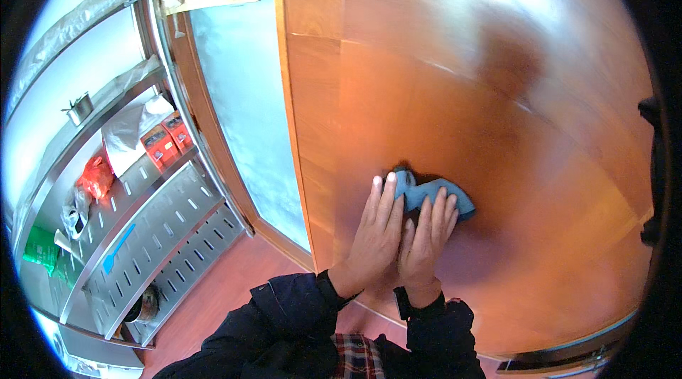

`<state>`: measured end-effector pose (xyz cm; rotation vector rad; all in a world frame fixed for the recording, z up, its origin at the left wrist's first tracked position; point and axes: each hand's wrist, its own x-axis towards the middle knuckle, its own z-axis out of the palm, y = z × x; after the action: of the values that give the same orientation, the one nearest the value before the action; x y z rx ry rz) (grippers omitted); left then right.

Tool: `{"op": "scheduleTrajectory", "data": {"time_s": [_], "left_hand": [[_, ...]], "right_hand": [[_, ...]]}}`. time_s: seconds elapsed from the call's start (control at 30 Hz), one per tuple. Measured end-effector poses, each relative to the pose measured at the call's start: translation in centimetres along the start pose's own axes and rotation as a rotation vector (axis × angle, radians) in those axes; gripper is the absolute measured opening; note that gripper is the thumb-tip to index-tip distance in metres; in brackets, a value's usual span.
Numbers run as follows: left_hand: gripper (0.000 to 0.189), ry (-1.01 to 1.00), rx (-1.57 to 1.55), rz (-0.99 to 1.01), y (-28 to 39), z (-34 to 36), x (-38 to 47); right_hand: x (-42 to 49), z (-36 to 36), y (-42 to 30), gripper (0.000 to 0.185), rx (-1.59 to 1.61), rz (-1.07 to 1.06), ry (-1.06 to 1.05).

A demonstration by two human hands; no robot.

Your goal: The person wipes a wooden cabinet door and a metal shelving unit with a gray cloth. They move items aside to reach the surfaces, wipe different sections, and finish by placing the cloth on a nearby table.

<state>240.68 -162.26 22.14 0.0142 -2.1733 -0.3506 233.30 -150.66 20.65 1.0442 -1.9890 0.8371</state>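
A blue-grey cloth (434,195) lies bunched against a glossy reddish-brown wood panel (383,112). My left hand (375,235) is flat, its fingers close together and their tips over the cloth's left end. Beside it, my right hand (426,240) presses the middle of the cloth with bent fingers. The two hands almost meet at their inner edges. Part of the cloth is hidden beneath the fingers. A dark band (402,303) circles my right wrist. A dark blurred reflection shows in the panel above the hands.
Left of the panel runs a frosted glass pane (250,112) in a wooden frame. Farther left stands a slatted metal rack (176,208) with red boxes (160,147), a red plastic bag (97,176), a blue spatula (118,250) and a pot (145,304). Reddish floor (213,299) lies below.
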Motion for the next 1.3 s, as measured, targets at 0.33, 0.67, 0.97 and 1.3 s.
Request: {"op": "scheduleTrajectory", "data": {"time_s": [0.33, 0.67, 0.97, 1.3], "left_hand": [[0.053, -0.074, 0.003, -0.065, -7.5, -3.5, -0.3], [0.060, -0.092, -0.118, -0.066, -17.7, -7.1, 0.2], [0.088, 0.183, -0.519, 0.072, -22.6, -15.5, 16.3], [0.090, 0.135, -0.772, 0.185, -25.0, -15.1, 18.6]], "right_hand": [[2.7, 5.5, -6.8, 0.047, -0.004, -0.110, -0.021], [7.1, 12.4, -13.3, 0.051, -0.051, -0.074, -0.083], [23.1, 10.1, -19.3, 0.051, -0.281, -0.056, 0.095], [24.7, 10.1, -20.6, 0.055, -0.326, -0.053, 0.111]]}}
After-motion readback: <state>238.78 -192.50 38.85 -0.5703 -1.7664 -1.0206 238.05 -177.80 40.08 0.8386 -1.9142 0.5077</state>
